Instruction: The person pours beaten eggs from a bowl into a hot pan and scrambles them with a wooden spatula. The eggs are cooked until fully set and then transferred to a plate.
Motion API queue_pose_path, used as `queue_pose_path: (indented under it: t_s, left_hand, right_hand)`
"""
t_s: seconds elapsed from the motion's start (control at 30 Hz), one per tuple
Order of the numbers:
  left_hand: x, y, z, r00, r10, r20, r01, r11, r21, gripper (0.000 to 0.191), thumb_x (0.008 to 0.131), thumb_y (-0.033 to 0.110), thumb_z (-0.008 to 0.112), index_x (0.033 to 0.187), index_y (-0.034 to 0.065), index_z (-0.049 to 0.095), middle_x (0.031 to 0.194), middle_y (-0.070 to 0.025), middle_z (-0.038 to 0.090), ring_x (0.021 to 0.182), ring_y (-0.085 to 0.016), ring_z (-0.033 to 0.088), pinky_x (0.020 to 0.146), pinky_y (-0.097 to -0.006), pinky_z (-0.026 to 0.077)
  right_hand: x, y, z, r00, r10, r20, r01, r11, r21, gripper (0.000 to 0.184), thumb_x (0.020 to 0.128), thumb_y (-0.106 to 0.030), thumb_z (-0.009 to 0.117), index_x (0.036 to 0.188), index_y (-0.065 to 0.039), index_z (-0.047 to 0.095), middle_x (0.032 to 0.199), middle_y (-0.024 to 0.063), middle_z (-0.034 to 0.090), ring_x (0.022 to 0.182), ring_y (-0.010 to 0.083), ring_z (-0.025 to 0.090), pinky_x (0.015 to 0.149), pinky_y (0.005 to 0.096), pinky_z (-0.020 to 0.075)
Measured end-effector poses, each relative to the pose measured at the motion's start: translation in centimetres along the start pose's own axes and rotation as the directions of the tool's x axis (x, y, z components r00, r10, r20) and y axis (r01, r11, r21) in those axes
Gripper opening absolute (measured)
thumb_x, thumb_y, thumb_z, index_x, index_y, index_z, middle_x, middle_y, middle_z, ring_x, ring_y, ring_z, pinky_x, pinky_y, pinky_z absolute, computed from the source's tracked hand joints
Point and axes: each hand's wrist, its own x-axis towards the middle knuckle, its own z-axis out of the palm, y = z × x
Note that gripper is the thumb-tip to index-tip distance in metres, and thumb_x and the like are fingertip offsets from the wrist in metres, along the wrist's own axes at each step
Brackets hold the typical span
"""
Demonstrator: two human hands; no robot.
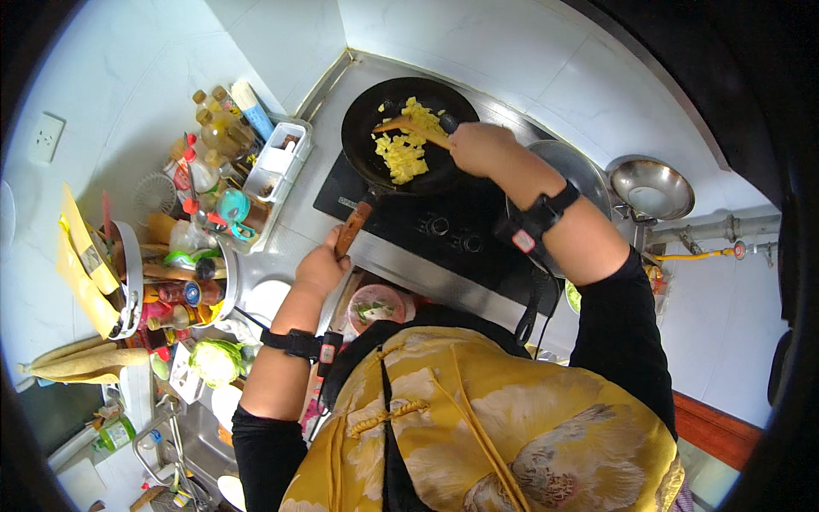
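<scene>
A black frying pan (365,153) with a wooden handle stands at the back left of the black cooktop (397,221). My left hand (322,264) is closed around the pan's handle. Yellow scrambled egg pieces (404,157) lie in the pan in a loose heap. My right hand (481,149), over the pan's right side, grips a wooden spatula (432,136); its blade rests among the egg pieces. Below my right forearm sits a second, larger pan or lid (566,169), partly covered by the arm.
Left of the cooktop stand a clear seasoning box (281,173), oil bottles (224,131) and a rack of jars (227,281). A pink bowl (376,307) is near my body. A metal wok (652,189) is at the right. A sink (201,441) and a cabbage (216,363) are at lower left.
</scene>
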Motion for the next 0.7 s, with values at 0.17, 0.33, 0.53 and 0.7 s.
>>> queue_pose_path:
  t_s: [0.17, 0.33, 0.53, 0.7]
  left_hand:
    - [0.1, -0.4, 0.1, 1.000, 0.012, -0.026, -0.012, 1.000, -0.016, 0.069, 0.082, 0.022, 0.060, 0.144, 0.0262, 0.030, 0.105, -0.0221, 0.065, 0.099, -0.039, 0.063, 0.087, -0.0443, 0.049]
    - [0.2, -0.7, 0.3, 0.999, 0.030, -0.030, -0.031, 0.999, -0.026, 0.069, 0.082, 0.022, 0.060, 0.144, 0.0254, 0.029, 0.104, -0.0215, 0.066, 0.099, -0.038, 0.063, 0.087, -0.0443, 0.049]
    - [0.3, -0.7, 0.4, 1.000, -0.009, 0.000, 0.009, 1.000, -0.005, 0.070, 0.082, 0.023, 0.062, 0.144, 0.0245, 0.029, 0.104, -0.0214, 0.066, 0.099, -0.038, 0.064, 0.087, -0.0442, 0.049]
    - [0.3, -0.7, 0.4, 0.999, 0.028, -0.030, -0.029, 0.999, -0.044, 0.069, 0.082, 0.023, 0.062, 0.143, 0.0254, 0.030, 0.105, -0.0211, 0.066, 0.100, -0.038, 0.063, 0.086, -0.0443, 0.049]
  right_hand:
    - [-3.3, 3.3, -4.0, 0.989, -0.088, 0.121, 0.088, 0.996, 0.004, 0.029, 0.088, -0.029, 0.054, 0.110, -0.020, 0.070, 0.100, 0.0074, 0.070, 0.092, 0.0300, 0.066, 0.079, 0.0418, 0.0516]
    - [-3.0, 3.2, -2.8, 0.986, 0.053, 0.157, -0.036, 0.993, -0.109, 0.030, 0.087, -0.030, 0.054, 0.111, -0.022, 0.069, 0.102, 0.0058, 0.070, 0.094, 0.0292, 0.065, 0.080, 0.0424, 0.0518]
    - [-0.6, 3.9, -2.0, 0.986, 0.158, -0.048, -0.158, 0.987, -0.009, 0.028, 0.086, -0.032, 0.055, 0.106, -0.020, 0.071, 0.098, 0.0072, 0.070, 0.091, 0.0300, 0.066, 0.078, 0.0414, 0.0522]
    - [-0.2, 3.0, -2.1, 0.999, -0.006, 0.038, 0.007, 1.000, -0.025, 0.029, 0.085, -0.033, 0.057, 0.107, -0.020, 0.071, 0.096, 0.0086, 0.070, 0.089, 0.0300, 0.066, 0.077, 0.0408, 0.0521]
